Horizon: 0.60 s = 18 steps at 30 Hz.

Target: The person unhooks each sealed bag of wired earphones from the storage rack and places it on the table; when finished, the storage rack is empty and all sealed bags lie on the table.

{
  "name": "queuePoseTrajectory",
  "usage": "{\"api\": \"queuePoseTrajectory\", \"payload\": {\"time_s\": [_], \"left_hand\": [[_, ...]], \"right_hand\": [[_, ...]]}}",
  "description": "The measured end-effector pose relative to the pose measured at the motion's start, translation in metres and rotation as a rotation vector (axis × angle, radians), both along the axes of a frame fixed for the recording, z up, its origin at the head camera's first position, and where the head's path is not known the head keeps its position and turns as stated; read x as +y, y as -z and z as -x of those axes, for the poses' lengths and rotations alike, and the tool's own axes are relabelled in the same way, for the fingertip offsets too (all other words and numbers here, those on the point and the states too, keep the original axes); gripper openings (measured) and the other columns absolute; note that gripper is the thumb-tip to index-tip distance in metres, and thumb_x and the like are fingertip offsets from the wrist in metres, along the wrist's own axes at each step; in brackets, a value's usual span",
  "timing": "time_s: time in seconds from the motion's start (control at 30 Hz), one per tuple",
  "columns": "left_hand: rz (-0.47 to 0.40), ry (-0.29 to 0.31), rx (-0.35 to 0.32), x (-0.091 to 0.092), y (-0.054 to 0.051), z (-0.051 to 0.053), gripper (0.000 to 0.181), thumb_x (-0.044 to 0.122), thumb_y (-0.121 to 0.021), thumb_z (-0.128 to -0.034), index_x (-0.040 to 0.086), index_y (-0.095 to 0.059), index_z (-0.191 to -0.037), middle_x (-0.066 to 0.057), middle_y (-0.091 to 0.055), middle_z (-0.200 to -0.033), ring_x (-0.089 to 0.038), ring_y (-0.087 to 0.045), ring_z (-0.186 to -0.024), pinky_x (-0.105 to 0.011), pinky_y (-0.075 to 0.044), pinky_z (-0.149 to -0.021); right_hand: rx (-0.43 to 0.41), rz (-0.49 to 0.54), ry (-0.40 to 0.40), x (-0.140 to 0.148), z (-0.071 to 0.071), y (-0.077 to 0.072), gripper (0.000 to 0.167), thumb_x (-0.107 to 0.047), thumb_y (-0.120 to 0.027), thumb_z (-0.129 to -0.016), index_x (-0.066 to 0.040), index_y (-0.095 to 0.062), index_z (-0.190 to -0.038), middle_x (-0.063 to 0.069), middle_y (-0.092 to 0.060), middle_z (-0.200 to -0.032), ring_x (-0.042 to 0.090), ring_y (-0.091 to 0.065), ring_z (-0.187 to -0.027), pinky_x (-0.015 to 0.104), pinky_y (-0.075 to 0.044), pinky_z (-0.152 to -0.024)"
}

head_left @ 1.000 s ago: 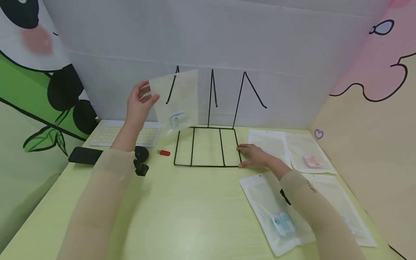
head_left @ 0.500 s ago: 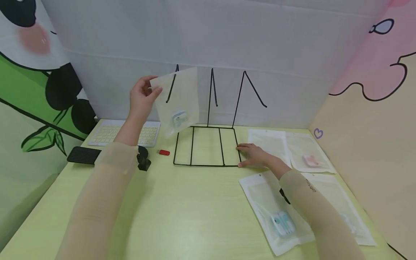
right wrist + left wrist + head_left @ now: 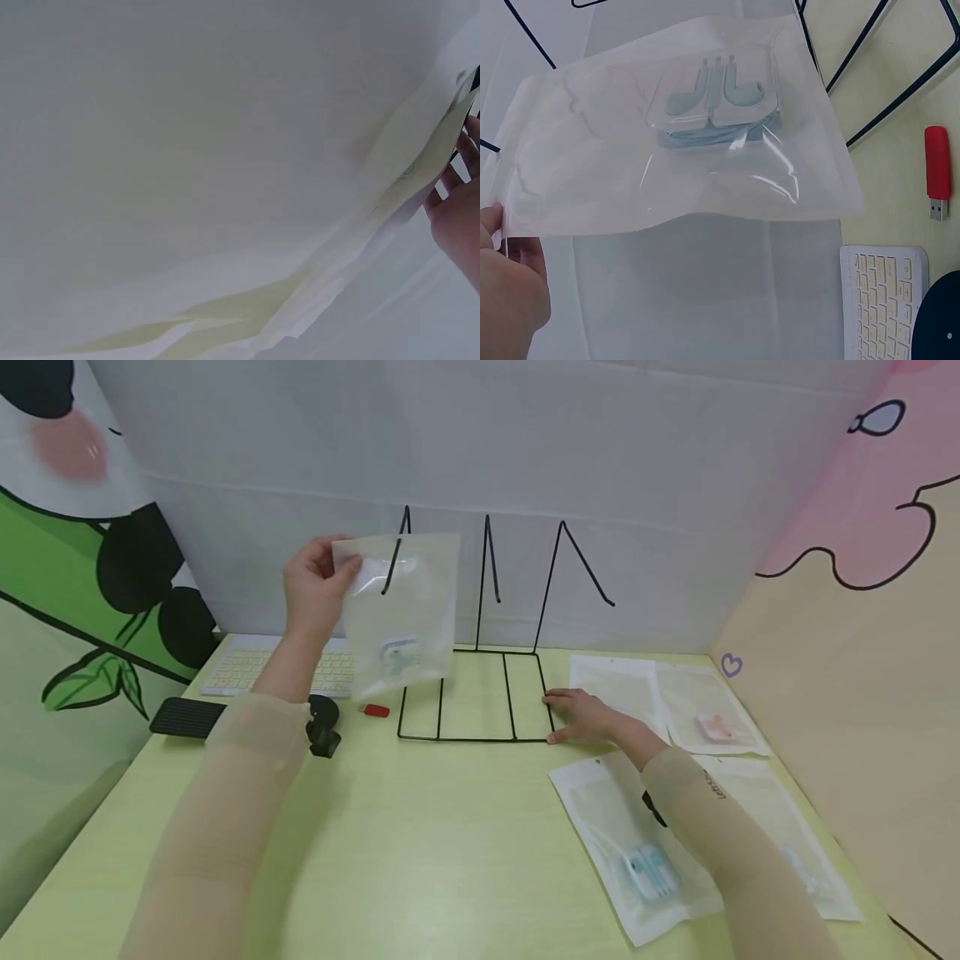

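Observation:
My left hand (image 3: 311,589) pinches the upper left corner of a translucent pouch (image 3: 442,618). Inside it, cased wired earphones (image 3: 716,101) show in the left wrist view. The left prong of a black wire display rack (image 3: 474,741) crosses in front of the pouch's upper part; whether it passes through a hole cannot be told. On the table, my right hand (image 3: 585,718) holds the right side of the rack's base, fingers over the side bar and thumb by the front corner. In the right wrist view that hand (image 3: 457,217) is partly cut off, beside pale sheets.
Several pouches lie at the right, one with a blue-white item (image 3: 651,870), another with a pink one (image 3: 716,727). A white keyboard (image 3: 240,668), a red USB stick (image 3: 377,711) and a black ribbed object (image 3: 187,717) are at the left. The rack's other two prongs hold nothing.
The left hand has shifted slightly left over the last half second. Its pouch has turned to face the head camera more squarely, its lower edge now lower. The right hand stays put.

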<state>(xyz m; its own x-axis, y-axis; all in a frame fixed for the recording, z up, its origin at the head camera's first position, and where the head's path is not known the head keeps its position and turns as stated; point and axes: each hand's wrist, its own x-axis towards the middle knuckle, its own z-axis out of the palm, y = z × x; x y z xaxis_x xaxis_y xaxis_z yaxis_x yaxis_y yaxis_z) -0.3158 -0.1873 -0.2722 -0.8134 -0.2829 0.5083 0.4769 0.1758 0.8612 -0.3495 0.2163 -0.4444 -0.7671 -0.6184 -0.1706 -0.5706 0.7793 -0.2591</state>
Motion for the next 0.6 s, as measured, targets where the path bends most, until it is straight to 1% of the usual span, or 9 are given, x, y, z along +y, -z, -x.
{"api": "queuePoseTrajectory", "payload": {"time_s": [0.13, 0.2, 0.27, 0.33, 0.5, 0.6], "left_hand": [[-0.022, 0.009, -0.011, 0.000, -0.003, -0.007, 0.019, 0.011, -0.071, -0.0837, 0.010, -0.070, -0.103, 0.003, -0.066, -0.092, -0.011, -0.056, -0.078, -0.015, -0.050, -0.070], [-0.048, 0.024, -0.015, 0.000, -0.004, -0.010, 0.018, 0.009, -0.072, -0.0831, 0.009, -0.071, -0.101, 0.002, -0.066, -0.091, -0.011, -0.056, -0.077, -0.015, -0.050, -0.070], [-0.072, 0.033, -0.016, 0.000, -0.005, -0.012, 0.017, 0.007, -0.072, -0.0822, 0.008, -0.071, -0.099, 0.001, -0.066, -0.089, -0.011, -0.056, -0.076, -0.015, -0.050, -0.069], [-0.078, 0.029, -0.020, -0.002, -0.004, -0.013, 0.016, 0.007, -0.073, -0.0815, 0.007, -0.071, -0.098, 0.001, -0.067, -0.087, -0.010, -0.056, -0.074, -0.015, -0.050, -0.067], [-0.060, 0.003, -0.062, -0.006, 0.000, -0.013, 0.018, 0.013, -0.075, -0.0805, 0.011, -0.072, -0.099, 0.002, -0.068, -0.089, -0.011, -0.058, -0.075, -0.013, -0.052, -0.067], [-0.047, -0.001, -0.076, -0.007, 0.002, -0.015, 0.021, 0.015, -0.075, -0.0801, 0.011, -0.072, -0.100, 0.002, -0.068, -0.092, -0.012, -0.059, -0.076, -0.013, -0.053, -0.068]], "right_hand": [[-0.010, 0.002, -0.001, 0.000, -0.001, -0.003, 0.083, -0.046, -0.069, -0.082, -0.006, -0.034, -0.146, 0.015, -0.029, -0.152, 0.040, -0.026, -0.138, 0.059, -0.026, -0.110], [-0.011, 0.004, 0.001, -0.001, -0.001, -0.004, 0.083, -0.045, -0.070, -0.082, -0.006, -0.035, -0.146, 0.015, -0.030, -0.152, 0.040, -0.027, -0.137, 0.059, -0.026, -0.110], [-0.012, 0.004, 0.003, -0.001, -0.001, -0.004, 0.082, -0.045, -0.070, -0.082, -0.006, -0.035, -0.146, 0.015, -0.030, -0.152, 0.039, -0.027, -0.137, 0.058, -0.027, -0.110], [-0.007, 0.004, -0.001, -0.001, -0.002, -0.004, 0.082, -0.045, -0.070, -0.082, -0.006, -0.036, -0.145, 0.015, -0.030, -0.151, 0.040, -0.028, -0.137, 0.059, -0.027, -0.109], [-0.006, 0.002, 0.003, -0.002, -0.002, -0.003, 0.082, -0.045, -0.069, -0.082, -0.006, -0.036, -0.145, 0.014, -0.030, -0.152, 0.039, -0.027, -0.137, 0.059, -0.027, -0.110], [0.004, -0.008, 0.004, -0.002, -0.002, -0.003, 0.082, -0.046, -0.069, -0.082, -0.006, -0.036, -0.145, 0.014, -0.030, -0.152, 0.039, -0.028, -0.137, 0.058, -0.027, -0.110]]}}
